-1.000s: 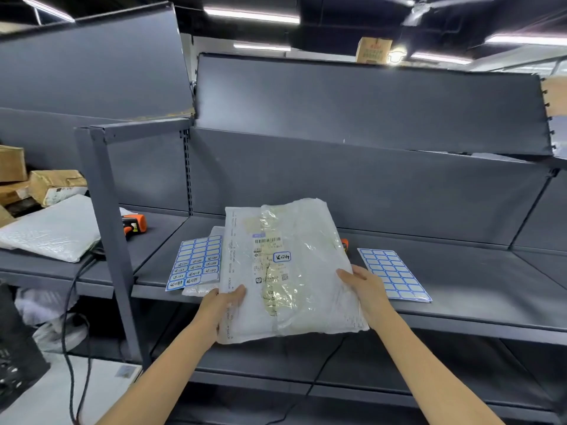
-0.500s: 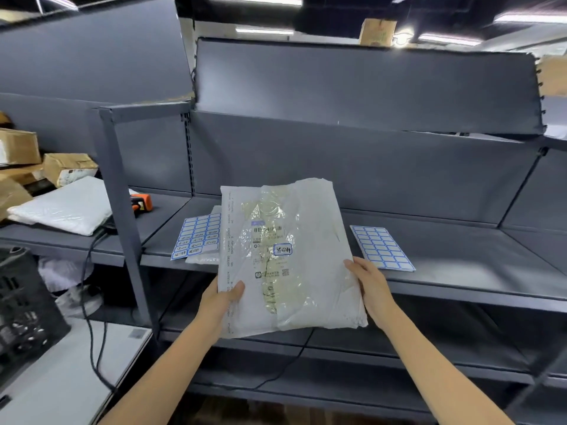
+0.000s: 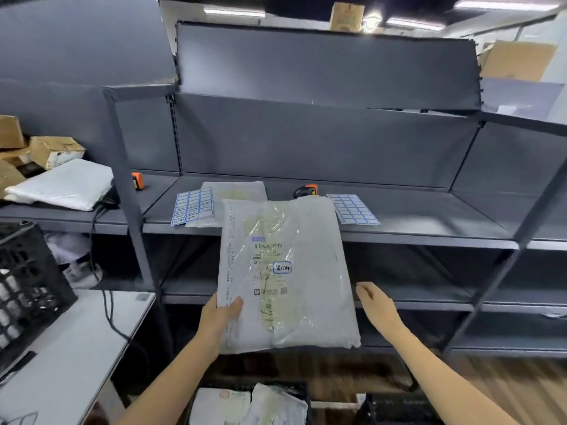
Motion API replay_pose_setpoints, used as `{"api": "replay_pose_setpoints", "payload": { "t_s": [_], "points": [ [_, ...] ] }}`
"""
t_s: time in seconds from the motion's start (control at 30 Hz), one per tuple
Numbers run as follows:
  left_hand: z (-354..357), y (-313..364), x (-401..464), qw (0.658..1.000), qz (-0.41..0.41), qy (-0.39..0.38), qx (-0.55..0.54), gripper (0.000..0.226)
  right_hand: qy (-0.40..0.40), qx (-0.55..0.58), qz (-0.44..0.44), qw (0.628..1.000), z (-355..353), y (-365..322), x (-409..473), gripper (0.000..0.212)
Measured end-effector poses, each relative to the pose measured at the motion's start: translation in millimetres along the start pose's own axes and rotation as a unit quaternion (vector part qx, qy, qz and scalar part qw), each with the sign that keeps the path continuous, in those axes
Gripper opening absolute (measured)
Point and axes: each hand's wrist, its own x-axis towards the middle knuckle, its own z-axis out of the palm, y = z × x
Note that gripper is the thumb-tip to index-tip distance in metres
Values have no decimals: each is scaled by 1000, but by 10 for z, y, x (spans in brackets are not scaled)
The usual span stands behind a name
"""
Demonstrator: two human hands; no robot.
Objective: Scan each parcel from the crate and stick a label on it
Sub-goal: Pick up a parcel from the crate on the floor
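Observation:
A grey plastic-wrapped parcel (image 3: 310, 271) with a barcode and a small blue-edged label on its face hangs in front of the shelf. My left hand (image 3: 221, 314) grips its lower left edge, thumb on top. My right hand (image 3: 376, 305) is off the parcel, just to the right of its edge, fingers apart. Two sheets of blue labels (image 3: 192, 205) (image 3: 352, 209) lie on the grey shelf (image 3: 429, 223). An orange-and-black scanner (image 3: 305, 190) sits at the back of the shelf. A second grey parcel (image 3: 236, 190) lies flat behind the held one.
A black crate (image 3: 248, 403) with parcels sits on the floor below my arms. Another black crate (image 3: 27, 289) stands on the white table at left. A white parcel (image 3: 61, 184) and cardboard boxes (image 3: 52, 150) fill the left shelf. A cable (image 3: 104, 289) hangs down there.
The parcel has come off the shelf toward me and down. My right hand has let go of its right edge; the left hand alone holds it. The view has tilted down.

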Motion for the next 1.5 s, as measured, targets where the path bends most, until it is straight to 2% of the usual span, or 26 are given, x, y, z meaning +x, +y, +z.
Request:
{"api": "replay_pose_setpoints", "payload": {
  "t_s": [0.17,0.4,0.57,0.7,0.93,1.13,1.5],
  "points": [
    [28,-233,-440,1000,-11,-12,20,25,-5,-46,13,999,-113,328,-509,31],
    [317,-453,-849,999,-37,-21,32,22,5,-111,17,994,-549,675,-813,40],
    [824,-697,-1063,998,-48,-35,37,24,20,-271,-37,962,-1064,970,-816,47],
    [1383,-910,-1297,997,-50,-37,35,19,24,-329,-68,941,-1569,1259,-745,46],
    [2317,-1305,-1713,998,-51,-19,38,19,20,-360,-92,928,-2397,1832,-678,41],
    [2920,-1559,-1822,997,-60,-18,48,24,21,-353,-81,932,-2842,2300,-569,41],
    [3724,-1855,-1123,994,-90,-15,66,27,-1,-368,-70,927,-3115,2855,381,44]
  ]
}}
